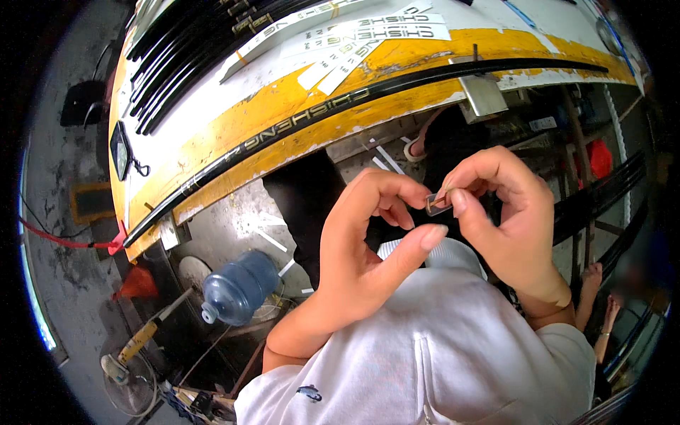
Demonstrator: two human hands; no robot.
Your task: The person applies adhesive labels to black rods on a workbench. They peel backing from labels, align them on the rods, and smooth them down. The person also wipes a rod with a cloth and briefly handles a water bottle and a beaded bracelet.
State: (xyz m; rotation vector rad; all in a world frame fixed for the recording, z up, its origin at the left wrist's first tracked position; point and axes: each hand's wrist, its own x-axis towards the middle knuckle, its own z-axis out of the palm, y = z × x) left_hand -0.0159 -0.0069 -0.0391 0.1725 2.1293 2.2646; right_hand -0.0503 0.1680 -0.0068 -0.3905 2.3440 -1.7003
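table [276, 95]; blue jug [242, 285] below; right hand [511, 223] pinching small piece [436, 207]

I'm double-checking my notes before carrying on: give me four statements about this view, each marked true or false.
1. The right hand holds a small dark piece. True.
2. The left hand grips the long black rod. False: the left hand's thumb and forefinger are apart; the long black rod lies along the table.
3. Printed white strips lie on the table. True.
4. The blue bottle is on the table. False: the blue bottle is below table level.
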